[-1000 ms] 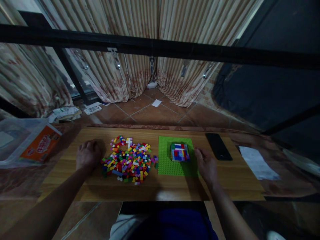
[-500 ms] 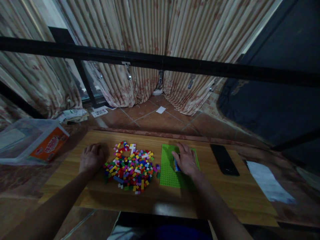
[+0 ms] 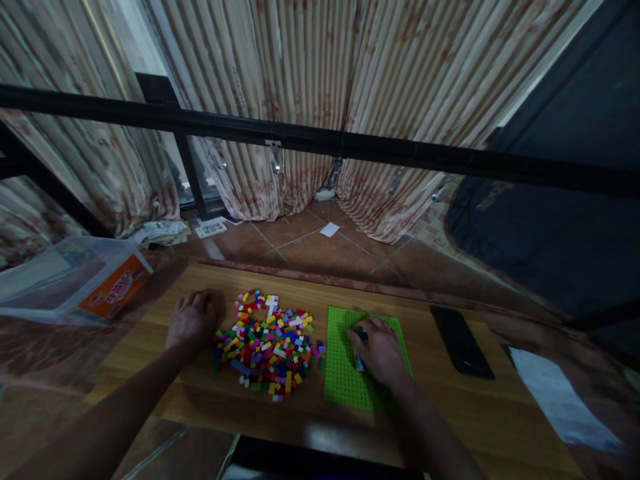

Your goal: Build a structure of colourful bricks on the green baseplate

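My right hand [image 3: 381,350] lies on the green baseplate [image 3: 343,370], fingers curled over the small multicoloured brick block [image 3: 359,360]; only its left edge shows under my palm. My left hand [image 3: 191,322] rests on the wooden table [image 3: 280,420] with fingers loosely curled, just left of the pile of small coloured bricks [image 3: 267,343]. It holds nothing that I can see.
A black phone [image 3: 461,342] lies right of the baseplate, and a white paper [image 3: 557,400] lies further right. A clear plastic bin with an orange label [image 3: 80,283] stands at the left. A black bar [image 3: 320,140] crosses above; curtains and tiled floor lie beyond.
My right hand moved from the table beside the baseplate onto the brick block and closed over it. The camera tilted up slightly. My left hand stayed put.
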`<action>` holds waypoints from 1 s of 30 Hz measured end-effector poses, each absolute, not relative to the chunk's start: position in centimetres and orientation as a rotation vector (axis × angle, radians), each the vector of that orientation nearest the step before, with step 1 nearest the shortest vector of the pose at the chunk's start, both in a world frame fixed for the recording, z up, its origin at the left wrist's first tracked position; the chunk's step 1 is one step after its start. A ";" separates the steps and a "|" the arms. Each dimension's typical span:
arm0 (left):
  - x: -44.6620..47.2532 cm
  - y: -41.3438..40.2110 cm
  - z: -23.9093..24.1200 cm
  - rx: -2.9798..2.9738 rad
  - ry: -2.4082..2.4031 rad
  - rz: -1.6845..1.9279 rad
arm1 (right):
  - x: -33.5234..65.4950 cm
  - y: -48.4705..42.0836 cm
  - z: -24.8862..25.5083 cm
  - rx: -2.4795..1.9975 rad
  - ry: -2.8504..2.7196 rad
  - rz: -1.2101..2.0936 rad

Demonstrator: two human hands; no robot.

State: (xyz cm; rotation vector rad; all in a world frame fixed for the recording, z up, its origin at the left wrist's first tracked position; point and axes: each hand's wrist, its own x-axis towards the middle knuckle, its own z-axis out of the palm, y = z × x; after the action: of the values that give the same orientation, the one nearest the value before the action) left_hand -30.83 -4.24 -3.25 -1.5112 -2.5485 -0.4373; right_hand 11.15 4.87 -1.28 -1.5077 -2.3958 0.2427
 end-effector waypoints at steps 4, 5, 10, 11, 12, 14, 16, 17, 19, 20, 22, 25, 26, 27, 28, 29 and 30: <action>-30.9 -4.2 -3.3 -1.503 -2.556 -0.433 | 11.8 3.1 -1.3 -1.492 -2.382 0.239; -30.9 -4.3 -3.3 -1.503 -2.553 -0.439 | 12.0 2.6 -1.3 -1.487 -2.382 0.239; -30.9 -4.3 -3.4 -1.501 -2.540 -0.448 | 12.4 0.8 -1.6 -1.458 -2.375 0.253; -30.8 -4.3 -3.4 -1.506 -2.539 -0.445 | 12.4 0.6 -1.5 -1.461 -2.372 0.259; -30.9 -4.3 -3.4 -1.508 -2.541 -0.441 | 12.4 0.6 -1.4 -1.468 -2.367 0.269; -30.9 -4.2 -3.4 -1.510 -2.545 -0.447 | 12.4 0.9 -1.0 -1.494 -2.354 0.287; -31.0 -4.2 -3.5 -1.519 -2.533 -0.466 | 12.2 1.4 -0.5 -1.526 -2.343 0.286; -31.0 -4.2 -3.6 -1.524 -2.523 -0.476 | 12.1 1.7 -0.3 -1.543 -2.340 0.273; -31.1 -4.2 -3.7 -1.531 -2.507 -0.486 | 11.7 2.2 0.0 -1.575 -2.345 0.228; -31.2 -4.2 -3.8 -1.531 -2.504 -0.486 | 11.5 2.4 -0.1 -1.595 -2.353 0.203; -31.2 -4.3 -3.8 -1.529 -2.505 -0.485 | 11.1 2.5 -0.4 -1.637 -2.382 0.180; -31.1 -4.3 -3.7 -1.522 -2.513 -0.486 | 10.6 2.4 -0.9 -1.678 -2.423 0.181; -31.1 -4.3 -3.7 -1.519 -2.518 -0.484 | 10.6 2.4 -1.0 -1.680 -2.431 0.182; -31.1 -4.3 -3.7 -1.516 -2.522 -0.484 | 10.6 2.4 -1.0 -1.680 -2.435 0.182; -31.1 -4.3 -3.6 -1.513 -2.527 -0.486 | 10.6 2.4 -0.9 -1.680 -2.437 0.182; -31.0 -4.3 -3.6 -1.511 -2.531 -0.491 | 10.6 2.3 -0.9 -1.679 -2.439 0.184; -31.0 -4.2 -3.6 -1.510 -2.533 -0.499 | 10.6 2.3 -0.7 -1.675 -2.442 0.186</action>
State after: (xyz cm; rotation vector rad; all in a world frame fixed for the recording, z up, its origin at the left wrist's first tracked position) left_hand -31.00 -4.25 -3.56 -1.5097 -2.5335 -0.4991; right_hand 10.63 2.33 -0.75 -1.6752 -2.4422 0.1865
